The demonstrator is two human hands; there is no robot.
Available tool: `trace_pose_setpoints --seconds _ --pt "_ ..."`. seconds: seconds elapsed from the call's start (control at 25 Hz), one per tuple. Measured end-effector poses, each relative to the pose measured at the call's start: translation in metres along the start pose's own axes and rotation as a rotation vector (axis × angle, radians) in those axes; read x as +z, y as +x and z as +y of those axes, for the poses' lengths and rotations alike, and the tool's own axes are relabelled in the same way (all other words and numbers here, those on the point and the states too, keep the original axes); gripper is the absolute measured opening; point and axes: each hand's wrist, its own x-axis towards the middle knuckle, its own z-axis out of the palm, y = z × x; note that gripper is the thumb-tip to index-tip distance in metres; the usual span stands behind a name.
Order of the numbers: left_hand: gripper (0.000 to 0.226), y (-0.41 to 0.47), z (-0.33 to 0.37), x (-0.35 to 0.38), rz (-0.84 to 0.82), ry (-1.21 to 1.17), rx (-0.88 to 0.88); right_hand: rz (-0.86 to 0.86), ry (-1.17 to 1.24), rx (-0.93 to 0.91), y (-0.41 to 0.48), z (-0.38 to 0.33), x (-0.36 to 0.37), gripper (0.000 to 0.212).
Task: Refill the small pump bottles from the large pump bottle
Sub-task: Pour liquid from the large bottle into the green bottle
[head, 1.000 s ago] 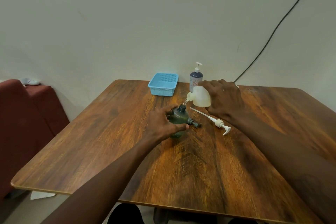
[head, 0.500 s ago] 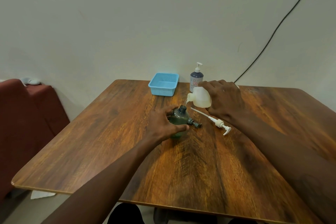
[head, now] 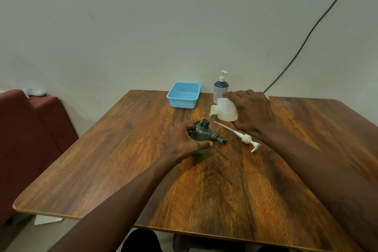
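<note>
Plain off-white wall (head: 143,26) fills far side, evenly lit. Black cable (head: 311,30) runs diagonally down wall, far right. Brown wood-grain table (head: 225,190), rounded corners, centre. Dark red upholstered seat (head: 30,133) at left. Pale floor (head: 24,237) near left, white scrap (head: 47,220) on it.

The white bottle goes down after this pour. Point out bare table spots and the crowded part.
Bare: the near half of the table, between the forearms; its left side, from the blue basket to the left edge; its right side, past the right hand. Crowded: around the green bottle, where the left hand, dark pump, white pump and purple bottle cluster.
</note>
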Motion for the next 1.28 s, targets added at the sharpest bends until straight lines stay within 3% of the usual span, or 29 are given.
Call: trace_pose_setpoints --seconds 1.28 --pt "0.088 0.0023 -0.0092 0.0043 -0.001 -0.044 0.045 -0.021 0.006 0.002 -0.0002 -0.0013 -0.0028 0.080"
